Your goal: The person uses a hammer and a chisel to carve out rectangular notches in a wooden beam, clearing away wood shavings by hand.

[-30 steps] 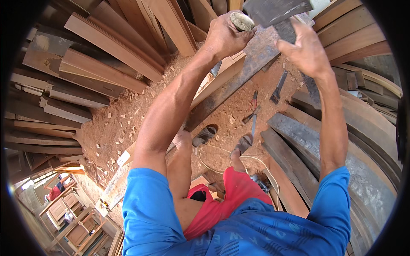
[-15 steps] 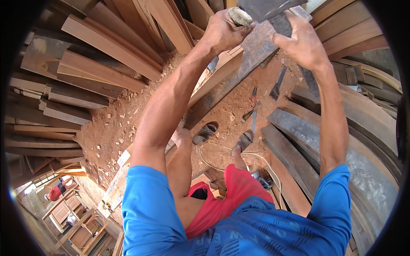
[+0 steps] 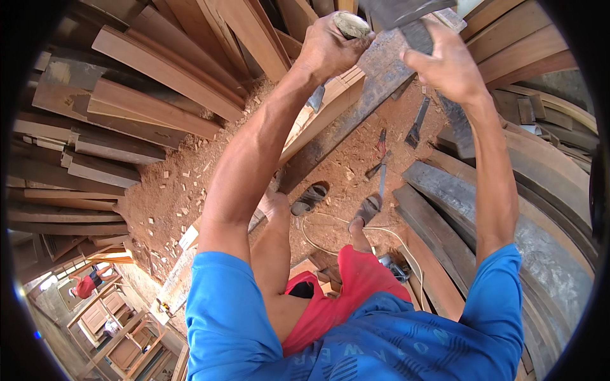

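Observation:
At the top of the view my left hand [image 3: 330,51] is closed round a thick wooden handle [image 3: 351,25] with a pale, rounded butt end. To its right, my right hand [image 3: 450,66] has fingers and thumb closed on a dark grey block-like piece [image 3: 417,36]. A broad dark metal plate [image 3: 406,11] sits just above that piece, partly cut off by the frame edge; how they join is unclear. Below my hands a light timber with cut notches [image 3: 333,105] lies along a dark plank [image 3: 346,130]. A chisel-like blade [image 3: 316,98] shows beside my left wrist.
Sawdust and wood chips cover the floor [image 3: 171,197]. On it lie a flat dark tool [image 3: 417,122], a red-handled tool [image 3: 381,143] and a cable [image 3: 406,244]. Stacked boards [image 3: 159,70] stand left, curved timbers [image 3: 540,235] right. Another person [image 3: 86,284] is at far lower left.
The view has shifted slightly, so the floor and boards sit a little further right. Both hands keep their grips, and the dark plate is almost where it was.

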`<state>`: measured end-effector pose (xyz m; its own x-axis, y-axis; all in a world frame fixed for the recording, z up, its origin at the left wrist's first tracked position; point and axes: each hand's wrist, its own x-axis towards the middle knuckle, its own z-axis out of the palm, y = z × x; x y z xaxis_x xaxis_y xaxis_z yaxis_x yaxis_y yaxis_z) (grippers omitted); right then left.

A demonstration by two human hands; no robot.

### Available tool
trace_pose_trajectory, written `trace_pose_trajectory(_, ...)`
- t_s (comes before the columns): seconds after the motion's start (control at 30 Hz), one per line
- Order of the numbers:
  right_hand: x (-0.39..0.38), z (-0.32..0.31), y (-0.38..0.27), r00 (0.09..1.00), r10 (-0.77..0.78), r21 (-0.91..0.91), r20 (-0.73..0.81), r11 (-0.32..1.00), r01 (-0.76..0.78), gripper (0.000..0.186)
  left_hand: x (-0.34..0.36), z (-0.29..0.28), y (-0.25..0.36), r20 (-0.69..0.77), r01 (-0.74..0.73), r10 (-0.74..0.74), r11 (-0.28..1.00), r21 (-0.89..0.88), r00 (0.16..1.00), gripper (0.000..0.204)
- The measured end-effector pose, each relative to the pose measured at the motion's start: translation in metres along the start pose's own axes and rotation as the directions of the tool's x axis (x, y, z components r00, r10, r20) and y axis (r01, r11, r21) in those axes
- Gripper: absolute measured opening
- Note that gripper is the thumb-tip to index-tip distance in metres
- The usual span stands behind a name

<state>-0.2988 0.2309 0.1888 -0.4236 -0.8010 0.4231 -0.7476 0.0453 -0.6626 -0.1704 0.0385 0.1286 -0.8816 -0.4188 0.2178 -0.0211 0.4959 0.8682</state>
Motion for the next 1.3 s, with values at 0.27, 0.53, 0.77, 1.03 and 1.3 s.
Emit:
trace_pose_trajectory(0.27,0.038,-0.064,0.002,0.871,0.238,0.253,-0.431,0.958,-0.136,0.015,0.010,0.022,0.014,0.006,-0.009,0.009,0.994,0.110,1.000,0.028)
trace_pose_trajectory(0.53,0.017,-0.023,-0.032,0.909,0.372,-0.007,0.187,0.926,-0.377,0.056,-0.008,-0.001,0.005,-0.023,0.095,-0.094,0.992,0.088,0.995,0.028)
trace_pose_trajectory(0.77,0.023,-0.025,0.021,0.942,-0.155,-0.234,-0.297,0.968,0.086,0.015,0.007,0.015,0.006,0.124,0.042,-0.047,0.998,0.040,0.991,0.023)
trace_pose_trajectory(1.03,0.012,-0.028,-0.011,0.958,0.288,0.095,0.001,0.953,-0.287,0.041,-0.004,0.002,0.003,0.022,0.055,-0.055,0.998,0.025,0.998,0.022)
trace_pose_trajectory(1.3,-0.008,0.015,0.019,0.982,0.129,-0.437,0.134,0.898,-0.058,0.047,-0.007,0.006,0.006,0.034,-0.027,0.024,0.995,0.094,0.999,0.026)
